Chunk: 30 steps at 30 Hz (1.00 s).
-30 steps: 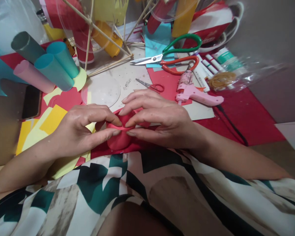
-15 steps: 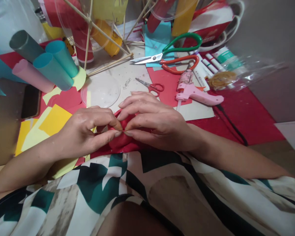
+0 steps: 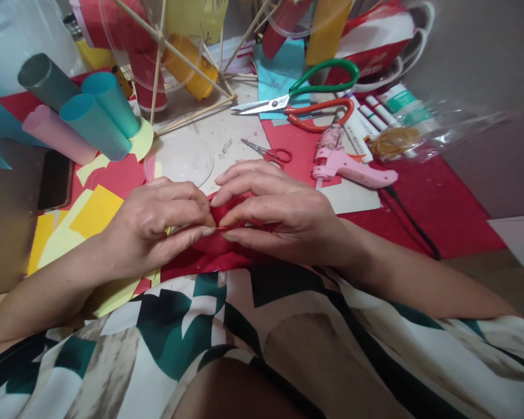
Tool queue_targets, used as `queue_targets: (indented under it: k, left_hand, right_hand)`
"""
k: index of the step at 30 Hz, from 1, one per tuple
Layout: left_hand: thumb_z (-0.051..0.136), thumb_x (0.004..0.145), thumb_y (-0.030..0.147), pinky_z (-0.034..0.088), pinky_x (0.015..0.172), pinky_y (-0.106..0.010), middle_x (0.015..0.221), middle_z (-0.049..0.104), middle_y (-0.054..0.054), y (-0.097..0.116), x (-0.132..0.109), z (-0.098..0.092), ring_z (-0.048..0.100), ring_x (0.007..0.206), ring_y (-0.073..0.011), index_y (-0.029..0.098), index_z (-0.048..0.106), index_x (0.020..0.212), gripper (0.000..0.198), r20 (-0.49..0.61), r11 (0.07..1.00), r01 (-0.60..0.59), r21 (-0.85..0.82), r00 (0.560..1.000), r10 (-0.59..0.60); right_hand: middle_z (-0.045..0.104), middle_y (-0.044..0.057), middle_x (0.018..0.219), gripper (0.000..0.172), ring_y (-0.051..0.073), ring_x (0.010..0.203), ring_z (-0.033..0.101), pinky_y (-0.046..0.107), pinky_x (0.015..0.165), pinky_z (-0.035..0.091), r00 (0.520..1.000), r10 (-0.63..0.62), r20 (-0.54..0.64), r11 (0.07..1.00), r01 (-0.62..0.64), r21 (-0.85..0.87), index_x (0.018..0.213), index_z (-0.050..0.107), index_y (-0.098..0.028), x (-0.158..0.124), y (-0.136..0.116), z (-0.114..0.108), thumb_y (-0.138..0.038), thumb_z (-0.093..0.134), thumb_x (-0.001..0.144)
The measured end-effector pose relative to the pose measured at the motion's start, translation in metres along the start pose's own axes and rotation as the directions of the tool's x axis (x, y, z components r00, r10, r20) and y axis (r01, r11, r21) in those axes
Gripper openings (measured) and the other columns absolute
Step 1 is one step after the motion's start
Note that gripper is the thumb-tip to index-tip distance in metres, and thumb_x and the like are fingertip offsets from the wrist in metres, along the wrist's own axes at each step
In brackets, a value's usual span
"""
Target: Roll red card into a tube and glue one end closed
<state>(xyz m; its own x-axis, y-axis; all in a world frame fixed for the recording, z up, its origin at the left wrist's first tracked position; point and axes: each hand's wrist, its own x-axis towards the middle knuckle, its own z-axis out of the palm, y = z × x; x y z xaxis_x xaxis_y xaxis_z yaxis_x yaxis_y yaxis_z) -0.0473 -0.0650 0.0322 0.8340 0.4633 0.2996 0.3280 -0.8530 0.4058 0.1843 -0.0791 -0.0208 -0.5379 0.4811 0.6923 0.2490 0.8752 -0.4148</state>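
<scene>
A piece of red paper (image 3: 213,243) is held upright at the table's near edge, just above my lap. On its left side my left hand (image 3: 163,218) is closed, thumb and forefinger pinching the upper rim. My right hand (image 3: 275,212) pinches the same rim close by, its thumb on the near side and its forefinger behind. The two sets of fingertips almost touch. My fingers cover much of the paper, so its full shape is hidden. Behind my hands lie small scissors (image 3: 268,152) with red handles and a clear plastic disc (image 3: 186,160).
Large scissors (image 3: 273,105) and a pink glue gun (image 3: 353,169) lie behind to the right. Paper tubes (image 3: 96,125) and a phone (image 3: 55,180) are on the left. A stick frame (image 3: 192,119) stands at the back. Yellow paper (image 3: 96,210) lies beside my left wrist.
Both hands have shifted slightly upward along with the red paper, and the fingertips have adjusted a little on its rim. Everything else on the table stays put.
</scene>
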Motion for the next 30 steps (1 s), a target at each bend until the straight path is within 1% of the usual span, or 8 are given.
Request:
queue_targets:
  k: [3, 5, 9, 12, 16, 19, 24, 30]
  left_hand:
    - [0.061, 0.097, 0.025, 0.048, 0.072, -0.025, 0.086, 0.074, -0.002, 0.001, 0.001, 0.001, 0.07, 0.082, -0.0142, 0.019, 0.068, 0.087, 0.014, 0.005, 0.999, -0.01, 0.044, 1.0, 0.009]
    - [0.065, 0.095, 0.029, 0.049, 0.072, -0.025, 0.086, 0.075, -0.002, 0.001, 0.002, 0.0, 0.07, 0.08, -0.0139, 0.019, 0.069, 0.092, 0.011, -0.005, 0.999, -0.038, 0.03, 0.999, 0.038]
    - [0.074, 0.09, 0.031, 0.049, 0.071, -0.023, 0.087, 0.075, -0.004, 0.0, 0.001, -0.008, 0.065, 0.077, -0.0111, 0.014, 0.069, 0.103, 0.022, -0.036, 0.998, -0.067, -0.021, 0.997, 0.067]
    - [0.077, 0.087, 0.024, 0.049, 0.068, -0.022, 0.089, 0.074, -0.004, -0.001, -0.002, -0.014, 0.062, 0.074, -0.0092, 0.013, 0.068, 0.102, 0.02, -0.052, 0.993, -0.027, -0.116, 0.998, 0.021]
    - [0.077, 0.085, 0.017, 0.051, 0.07, -0.023, 0.091, 0.073, -0.002, 0.0, -0.004, -0.012, 0.064, 0.077, -0.0115, 0.017, 0.067, 0.101, 0.019, -0.07, 0.96, 0.02, -0.278, 0.997, -0.041]
    - [0.074, 0.089, 0.02, 0.051, 0.069, -0.023, 0.091, 0.073, 0.0, 0.004, -0.004, -0.006, 0.065, 0.076, -0.0117, 0.021, 0.066, 0.1, 0.013, -0.047, 0.965, 0.069, -0.254, 0.995, -0.084]
    - [0.073, 0.089, 0.02, 0.049, 0.069, -0.021, 0.088, 0.072, 0.0, 0.004, -0.002, -0.001, 0.064, 0.075, -0.0108, 0.019, 0.065, 0.098, 0.012, -0.015, 0.979, 0.051, -0.199, 0.998, -0.055]
    - [0.076, 0.086, 0.023, 0.048, 0.069, -0.022, 0.089, 0.07, -0.002, -0.002, -0.001, -0.002, 0.062, 0.072, -0.0116, 0.019, 0.065, 0.099, 0.017, -0.019, 0.986, 0.015, -0.168, 1.0, -0.018]
  right_hand:
    - [0.075, 0.004, 0.104, 0.01, 0.02, 0.114, 0.067, 0.043, 0.101, 0.055, 1.0, -0.007, -0.003, 1.0, 0.006, -0.01, 0.085, 0.065, -0.02, 0.0, 0.0, 0.0, -0.02, 0.064, 0.095]
    - [0.075, 0.005, 0.106, 0.01, 0.02, 0.115, 0.066, 0.043, 0.103, 0.054, 1.0, 0.007, 0.009, 1.0, -0.007, 0.004, 0.085, 0.065, -0.02, 0.0, -0.001, -0.002, -0.017, 0.064, 0.094]
    - [0.073, 0.004, 0.111, 0.006, 0.019, 0.12, 0.063, 0.044, 0.105, 0.051, 0.998, 0.056, 0.008, 0.996, -0.057, 0.075, 0.088, 0.066, -0.02, 0.0, -0.001, -0.011, -0.019, 0.066, 0.094]
    - [0.072, 0.004, 0.113, 0.005, 0.018, 0.12, 0.062, 0.043, 0.106, 0.05, 0.998, 0.064, 0.02, 0.99, -0.066, 0.125, 0.089, 0.066, -0.02, 0.001, 0.0, -0.015, -0.021, 0.068, 0.093]
    - [0.073, 0.004, 0.111, 0.008, 0.017, 0.118, 0.063, 0.041, 0.105, 0.05, 0.997, 0.074, 0.029, 0.987, -0.077, 0.138, 0.087, 0.066, -0.02, 0.003, -0.002, -0.013, -0.023, 0.069, 0.092]
    - [0.073, 0.005, 0.11, 0.007, 0.017, 0.117, 0.064, 0.041, 0.105, 0.051, 0.998, 0.061, 0.02, 0.991, -0.063, 0.12, 0.089, 0.067, -0.019, 0.004, -0.004, -0.009, -0.024, 0.072, 0.091]
    - [0.074, 0.006, 0.106, 0.01, 0.018, 0.115, 0.065, 0.042, 0.106, 0.052, 0.999, 0.001, 0.039, 0.997, -0.005, 0.083, 0.084, 0.065, -0.018, 0.004, -0.004, -0.004, -0.021, 0.068, 0.093]
    - [0.074, 0.006, 0.108, 0.011, 0.018, 0.118, 0.064, 0.042, 0.106, 0.052, 0.998, 0.015, 0.056, 0.998, -0.018, 0.055, 0.084, 0.064, -0.019, 0.003, -0.004, -0.008, -0.02, 0.065, 0.095]
